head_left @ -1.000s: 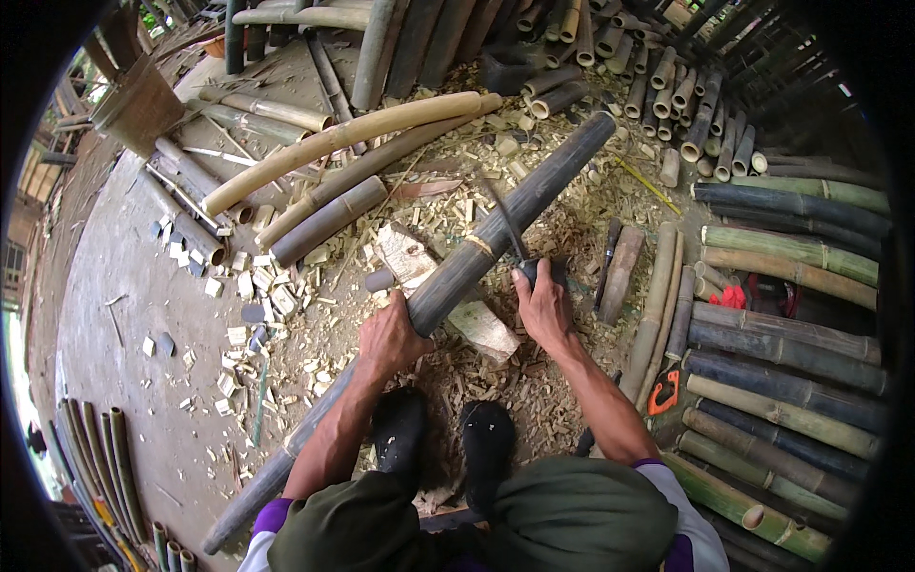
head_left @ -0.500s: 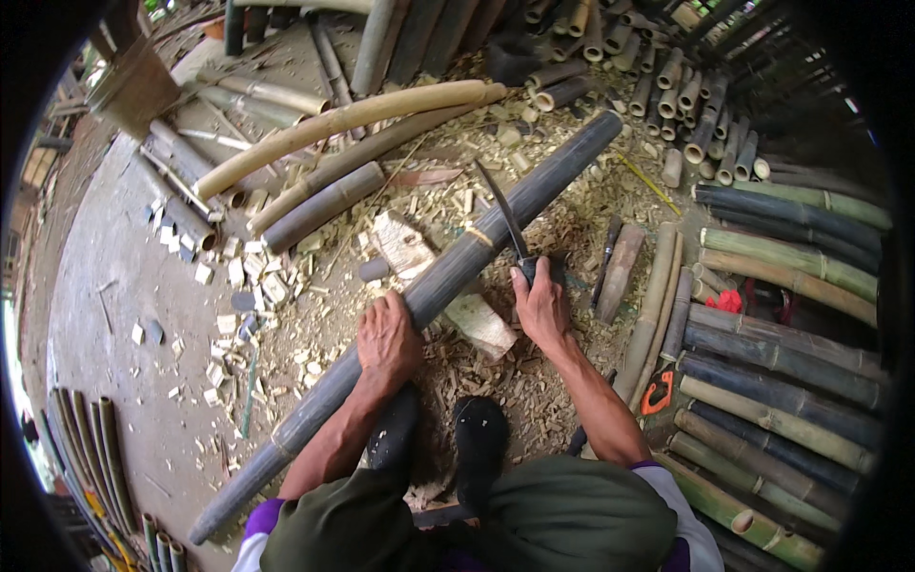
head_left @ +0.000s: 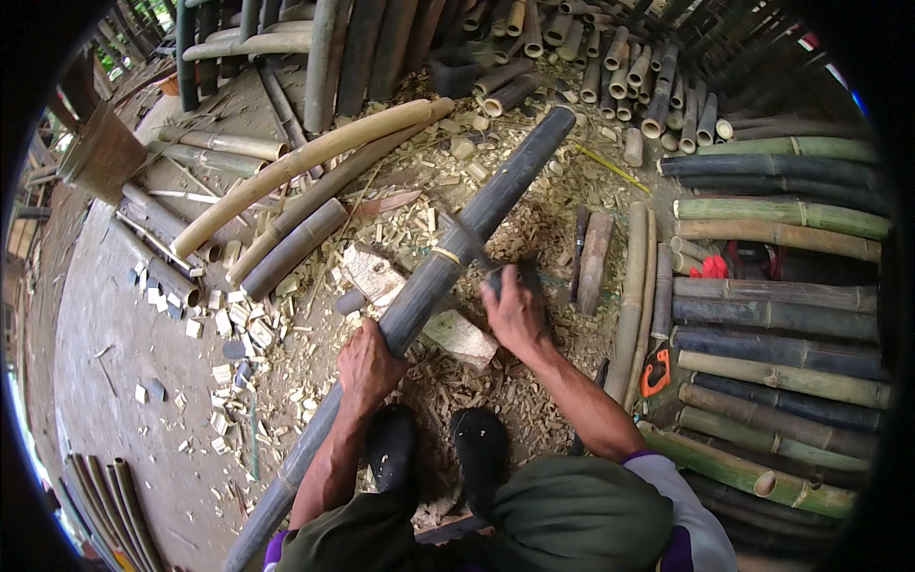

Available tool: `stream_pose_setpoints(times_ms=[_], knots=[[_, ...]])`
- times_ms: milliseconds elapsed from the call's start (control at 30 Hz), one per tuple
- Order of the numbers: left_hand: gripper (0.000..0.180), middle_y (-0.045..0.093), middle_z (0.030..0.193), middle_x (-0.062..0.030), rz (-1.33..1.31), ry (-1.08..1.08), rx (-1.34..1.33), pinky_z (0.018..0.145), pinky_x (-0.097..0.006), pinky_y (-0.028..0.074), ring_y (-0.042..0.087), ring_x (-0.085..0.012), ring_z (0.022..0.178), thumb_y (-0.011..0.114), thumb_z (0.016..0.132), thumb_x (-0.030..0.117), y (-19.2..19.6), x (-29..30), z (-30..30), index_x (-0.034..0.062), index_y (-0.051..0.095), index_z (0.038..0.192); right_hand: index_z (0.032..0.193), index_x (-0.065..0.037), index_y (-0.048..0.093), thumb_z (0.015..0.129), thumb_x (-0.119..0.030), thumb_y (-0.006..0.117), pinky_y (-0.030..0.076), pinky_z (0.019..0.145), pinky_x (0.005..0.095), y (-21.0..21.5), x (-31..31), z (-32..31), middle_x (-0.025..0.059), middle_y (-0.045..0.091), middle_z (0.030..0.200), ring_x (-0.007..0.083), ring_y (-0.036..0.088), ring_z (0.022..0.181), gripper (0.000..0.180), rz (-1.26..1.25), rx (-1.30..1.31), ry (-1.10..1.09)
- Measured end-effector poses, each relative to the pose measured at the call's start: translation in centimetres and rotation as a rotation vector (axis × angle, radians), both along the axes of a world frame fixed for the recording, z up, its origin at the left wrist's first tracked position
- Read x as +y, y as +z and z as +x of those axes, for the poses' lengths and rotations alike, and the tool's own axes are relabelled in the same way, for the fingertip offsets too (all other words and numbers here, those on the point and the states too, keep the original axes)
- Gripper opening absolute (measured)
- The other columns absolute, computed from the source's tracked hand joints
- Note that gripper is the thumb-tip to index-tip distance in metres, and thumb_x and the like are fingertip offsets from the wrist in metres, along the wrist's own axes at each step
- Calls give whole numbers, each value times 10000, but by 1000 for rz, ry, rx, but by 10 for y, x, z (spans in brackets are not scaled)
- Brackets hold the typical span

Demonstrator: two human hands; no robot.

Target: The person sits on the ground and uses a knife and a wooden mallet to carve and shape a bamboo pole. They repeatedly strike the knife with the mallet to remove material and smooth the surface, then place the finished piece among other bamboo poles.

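A long dark bamboo pole (head_left: 502,195) slants across in front of me, from the lower left to the upper right. It rests over a pale, chopped wooden block (head_left: 462,336). My left hand (head_left: 370,364) is wrapped over the pole below its middle. My right hand (head_left: 515,310) grips the dark handle of a machete. The machete's blade (head_left: 464,234), smeared by motion, lies across the pole close to a pale node ring; I cannot tell whether it touches.
Pale chips (head_left: 250,334) litter the ground around the block. Cut bamboo lengths (head_left: 782,315) lie stacked at right, with an orange-handled saw (head_left: 656,374) beside them. Curved poles (head_left: 315,157) lie at far left. My dark-shod feet (head_left: 479,448) stand just below the block.
The machete blade has come down nearer the node ring, and its tip has dropped. My left hand keeps its hold on the pole. The whole view has shifted slightly.
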State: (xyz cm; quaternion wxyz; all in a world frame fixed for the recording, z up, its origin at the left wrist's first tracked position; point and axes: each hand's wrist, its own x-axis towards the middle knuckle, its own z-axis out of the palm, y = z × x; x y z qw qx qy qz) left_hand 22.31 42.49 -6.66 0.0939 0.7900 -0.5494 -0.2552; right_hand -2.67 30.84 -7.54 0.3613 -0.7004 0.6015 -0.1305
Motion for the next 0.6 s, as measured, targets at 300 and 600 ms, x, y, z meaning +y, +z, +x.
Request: stream_pose_setpoints(times_ms=[300, 600], knots=[[602, 726, 968, -251, 71, -68, 161, 832, -476, 569, 721, -404, 919, 870, 626, 306, 5, -6, 20, -39, 621, 1051, 1415, 61, 421, 1074, -391, 528, 592, 536, 442, 27, 4, 4, 310, 680, 999, 407, 722, 700, 576, -49, 46, 24], [636, 731, 984, -244, 121, -135, 423, 876, -444, 556, 719, -361, 947, 873, 605, 315, -1, -17, 45, -48, 686, 1092, 1167, -16, 446, 1084, -431, 489, 538, 434, 423, 22, 26, 19, 206, 675, 787, 275, 674, 584, 425, -133, 136, 259]])
